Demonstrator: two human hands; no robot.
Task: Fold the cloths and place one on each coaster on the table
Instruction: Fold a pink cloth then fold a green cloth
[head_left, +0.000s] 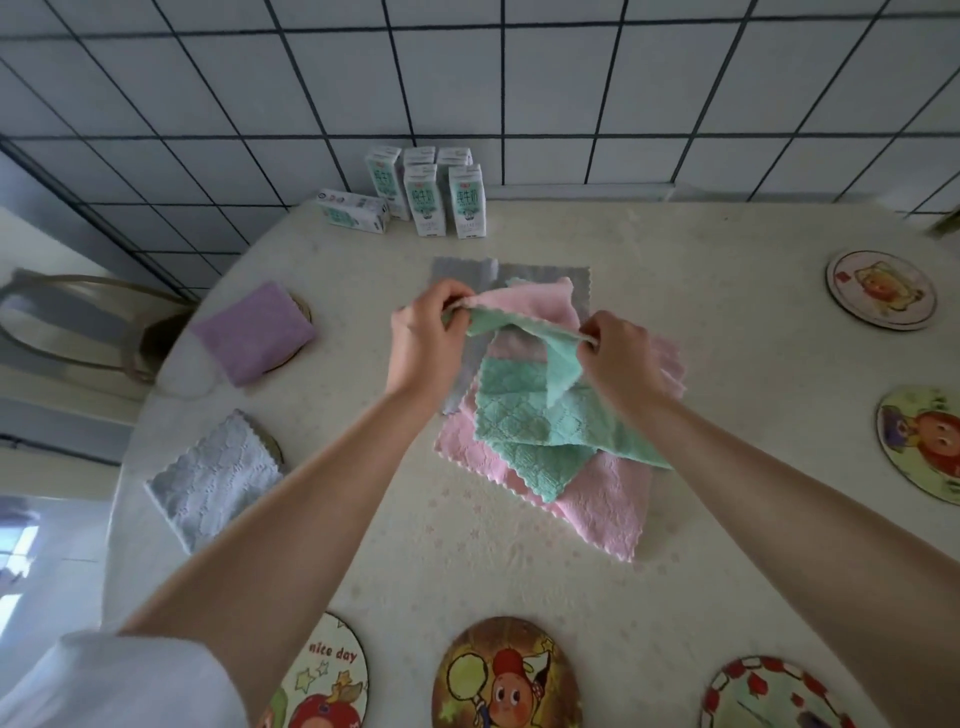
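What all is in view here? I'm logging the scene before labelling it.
table: one, cream, beneath everything
milk cartons: six, white-green, far edge; one on its side
bare coasters: five, pictured, right and near edges
purple cloth: one, folded, on far-left coaster
white cloth: one, folded, on left coaster
green cloth: one, centre, partly lifted
pink cloths: count unclear, centre pile
grey cloth: one, under the pile
chair: one, left of table
left hand: pinches green cloth's edge
right hand: pinches same edge
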